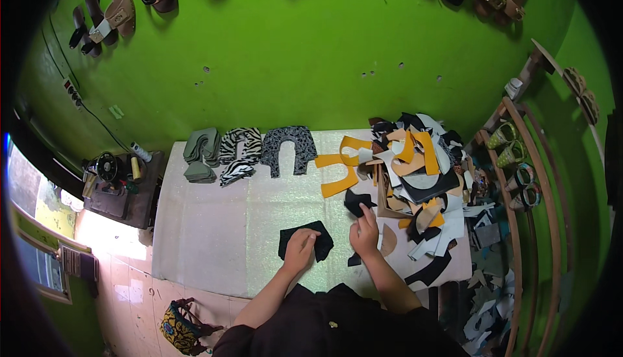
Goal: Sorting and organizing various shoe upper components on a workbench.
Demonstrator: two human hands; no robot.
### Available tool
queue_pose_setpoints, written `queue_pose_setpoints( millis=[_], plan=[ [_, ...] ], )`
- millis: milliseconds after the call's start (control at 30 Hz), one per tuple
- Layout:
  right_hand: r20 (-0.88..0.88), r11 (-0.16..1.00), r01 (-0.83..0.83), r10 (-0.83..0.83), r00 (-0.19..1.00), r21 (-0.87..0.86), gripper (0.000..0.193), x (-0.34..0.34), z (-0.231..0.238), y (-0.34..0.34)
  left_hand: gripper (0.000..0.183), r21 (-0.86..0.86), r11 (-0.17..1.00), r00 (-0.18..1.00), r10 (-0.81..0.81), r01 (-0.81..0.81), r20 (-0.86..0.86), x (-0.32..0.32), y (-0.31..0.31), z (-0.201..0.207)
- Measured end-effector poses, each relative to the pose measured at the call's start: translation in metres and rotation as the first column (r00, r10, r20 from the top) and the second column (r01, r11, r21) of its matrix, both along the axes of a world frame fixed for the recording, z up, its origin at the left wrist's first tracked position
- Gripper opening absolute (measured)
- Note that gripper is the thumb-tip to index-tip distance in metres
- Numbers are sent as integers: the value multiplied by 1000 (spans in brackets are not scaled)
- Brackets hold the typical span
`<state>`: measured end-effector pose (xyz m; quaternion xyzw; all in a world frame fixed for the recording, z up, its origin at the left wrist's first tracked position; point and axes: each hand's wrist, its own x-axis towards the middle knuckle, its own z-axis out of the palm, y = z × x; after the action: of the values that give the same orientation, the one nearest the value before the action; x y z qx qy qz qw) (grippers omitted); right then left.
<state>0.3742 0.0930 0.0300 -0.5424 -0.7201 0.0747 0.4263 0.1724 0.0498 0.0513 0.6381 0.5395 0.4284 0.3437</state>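
My left hand [300, 248] rests on black cut pieces [322, 245] near the table's front edge, fingers bent together over them. Whether they form one folded piece or a small stack, I cannot tell. To the right, my right hand [365, 235] has its fingertips at a smaller curved black scrap [355, 202] and seems to pinch its lower edge. Another small black scrap [354, 260] lies beside my right wrist. Close by on the right is a beige rounded piece [388, 240]. Yellow U-shaped pieces [337, 183] lie beyond my right hand.
A heap of mixed offcuts [425, 178] covers the table's right side, spilling beyond its edge. Along the back lie green [202, 146], zebra-striped [240, 144] and grey-patterned pieces [289, 138]. A sewing machine [106, 167] stands left; a wooden rack [529, 201] with sandals stands right.
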Motion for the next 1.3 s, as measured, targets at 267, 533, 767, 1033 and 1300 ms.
queue_pose_setpoints(
  millis=[267,533,767,1033,1300],
  plan=[
    [-107,955,-231,253,961,184,3,18,66,-51,43,-52,971,970,-226,232,90,26,22,9],
    [-768,698,-716,465,441,11,17,2,101,-61,58,-264,447,470,-449,855,760,-12,33,48],
    [-541,811,-485,260,800,-327,31,-12,52,20,25,-434,689,797,-370,580,478,-49,-10,78],
    [484,757,-87,496,721,-648,59,-59,-19,77,25,-379,905,979,-146,192,145,-58,-32,106],
    [498,751,176,225,837,-636,61,-26,-19,96,24,-329,929,977,-112,167,181,-62,-34,110]
  ],
)
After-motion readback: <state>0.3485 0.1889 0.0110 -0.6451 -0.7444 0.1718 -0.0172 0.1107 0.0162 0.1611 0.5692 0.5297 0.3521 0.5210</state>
